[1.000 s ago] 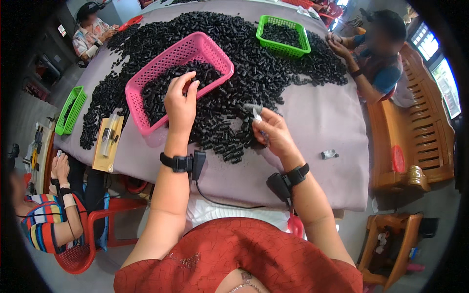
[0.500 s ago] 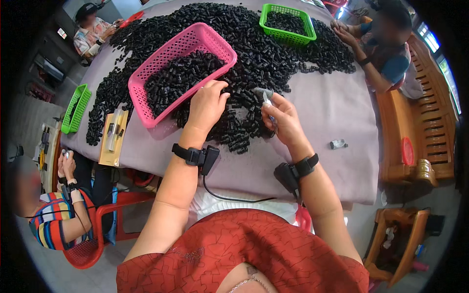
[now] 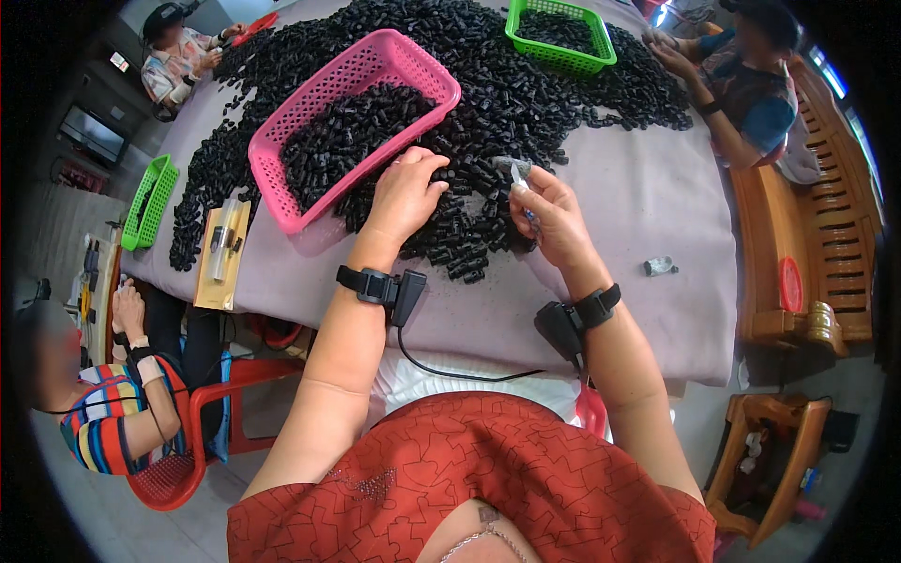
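Observation:
My left hand (image 3: 402, 199) rests over the near part of a heap of small black cylindrical pieces (image 3: 511, 103), just beside the pink basket (image 3: 291, 225). Its fingers are bent and the thumb stands apart, with nothing visible between them. In my right hand (image 3: 556, 211), thumb and fingers pinch a slim tool with a pale tip (image 3: 516, 174); a bluish part shows under the fingers. The tool's exact kind is unclear. A greyish patch lies just beyond the tip, at the heap's edge. More black pieces fill part of the pink basket.
Green baskets stand at the far side (image 3: 561, 61) and left edge (image 3: 150, 208). A yellow card (image 3: 218, 281) with a clear tube lies left; a small clear bottle (image 3: 661, 266) lies right on the grey cloth (image 3: 648, 197). Several other people sit around the table.
The whole view has shifted slightly, so the table's things sit a little higher and mostly further right. Both hands keep nearly the same pose, and the tool remains in my right hand.

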`<action>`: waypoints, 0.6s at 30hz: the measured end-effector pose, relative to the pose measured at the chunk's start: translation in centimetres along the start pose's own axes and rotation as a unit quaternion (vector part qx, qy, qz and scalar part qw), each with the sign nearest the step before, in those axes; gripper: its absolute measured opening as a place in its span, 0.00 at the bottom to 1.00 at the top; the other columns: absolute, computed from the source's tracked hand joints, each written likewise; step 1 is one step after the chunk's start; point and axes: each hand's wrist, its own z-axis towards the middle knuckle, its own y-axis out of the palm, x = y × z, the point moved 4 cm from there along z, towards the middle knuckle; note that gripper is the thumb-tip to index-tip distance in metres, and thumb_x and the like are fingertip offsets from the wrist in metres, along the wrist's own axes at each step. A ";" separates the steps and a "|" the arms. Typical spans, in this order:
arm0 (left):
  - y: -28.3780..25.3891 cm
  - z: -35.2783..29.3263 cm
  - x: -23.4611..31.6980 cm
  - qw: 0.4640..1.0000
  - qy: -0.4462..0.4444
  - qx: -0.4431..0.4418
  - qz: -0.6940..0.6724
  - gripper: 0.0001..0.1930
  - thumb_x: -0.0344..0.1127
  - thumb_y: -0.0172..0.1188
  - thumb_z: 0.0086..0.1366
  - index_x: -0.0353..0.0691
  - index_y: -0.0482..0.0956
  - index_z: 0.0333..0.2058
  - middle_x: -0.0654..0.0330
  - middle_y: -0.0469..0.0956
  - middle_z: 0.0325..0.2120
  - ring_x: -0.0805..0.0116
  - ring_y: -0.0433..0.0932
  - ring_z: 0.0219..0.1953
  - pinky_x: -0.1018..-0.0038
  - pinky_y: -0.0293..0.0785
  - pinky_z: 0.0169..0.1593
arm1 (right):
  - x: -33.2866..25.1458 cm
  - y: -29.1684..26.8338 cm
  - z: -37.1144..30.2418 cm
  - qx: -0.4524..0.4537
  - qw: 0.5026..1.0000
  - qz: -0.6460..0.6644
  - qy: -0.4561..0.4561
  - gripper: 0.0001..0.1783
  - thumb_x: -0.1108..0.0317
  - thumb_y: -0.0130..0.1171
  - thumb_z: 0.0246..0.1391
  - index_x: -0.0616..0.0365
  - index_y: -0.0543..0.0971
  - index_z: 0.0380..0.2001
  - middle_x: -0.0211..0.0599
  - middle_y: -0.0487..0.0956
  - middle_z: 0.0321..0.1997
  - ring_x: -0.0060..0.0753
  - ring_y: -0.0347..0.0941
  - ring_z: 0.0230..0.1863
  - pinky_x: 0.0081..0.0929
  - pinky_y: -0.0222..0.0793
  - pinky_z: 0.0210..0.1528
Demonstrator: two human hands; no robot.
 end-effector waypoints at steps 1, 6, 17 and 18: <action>0.0 -0.1 0.3 1.000 0.013 0.006 -0.018 0.17 0.31 0.63 0.57 0.40 0.78 0.46 0.54 0.76 0.44 0.53 0.76 0.47 0.64 0.72 0.51 | 0.1 -0.1 0.0 0.002 1.000 -0.001 -0.001 0.05 0.68 0.55 0.61 0.57 0.72 0.34 0.25 0.72 0.23 0.12 0.63 0.18 0.12 0.53 0.17; 0.3 -0.3 1.2 0.997 0.013 -0.004 -0.080 0.17 0.29 0.64 0.55 0.39 0.79 0.45 0.54 0.76 0.42 0.56 0.77 0.42 0.67 0.74 0.46 | 0.3 -0.1 -0.1 0.004 1.000 -0.006 0.004 0.05 0.68 0.55 0.61 0.58 0.72 0.35 0.26 0.72 0.23 0.13 0.63 0.18 0.12 0.53 0.16; 1.1 0.0 2.2 0.950 -0.024 -0.007 -0.313 0.16 0.21 0.63 0.56 0.35 0.79 0.45 0.61 0.76 0.36 0.77 0.75 0.31 0.80 0.72 0.38 | 0.4 -0.4 0.1 0.011 1.000 -0.009 0.011 0.07 0.67 0.55 0.61 0.58 0.74 0.40 0.24 0.72 0.24 0.12 0.63 0.18 0.11 0.53 0.17; 0.9 0.0 1.9 0.938 -0.046 0.024 -0.342 0.16 0.22 0.63 0.56 0.35 0.79 0.45 0.62 0.76 0.36 0.79 0.74 0.31 0.81 0.72 0.38 | 0.3 -0.2 0.0 0.010 1.000 -0.007 0.014 0.07 0.67 0.55 0.61 0.58 0.74 0.40 0.24 0.72 0.24 0.12 0.63 0.18 0.11 0.53 0.17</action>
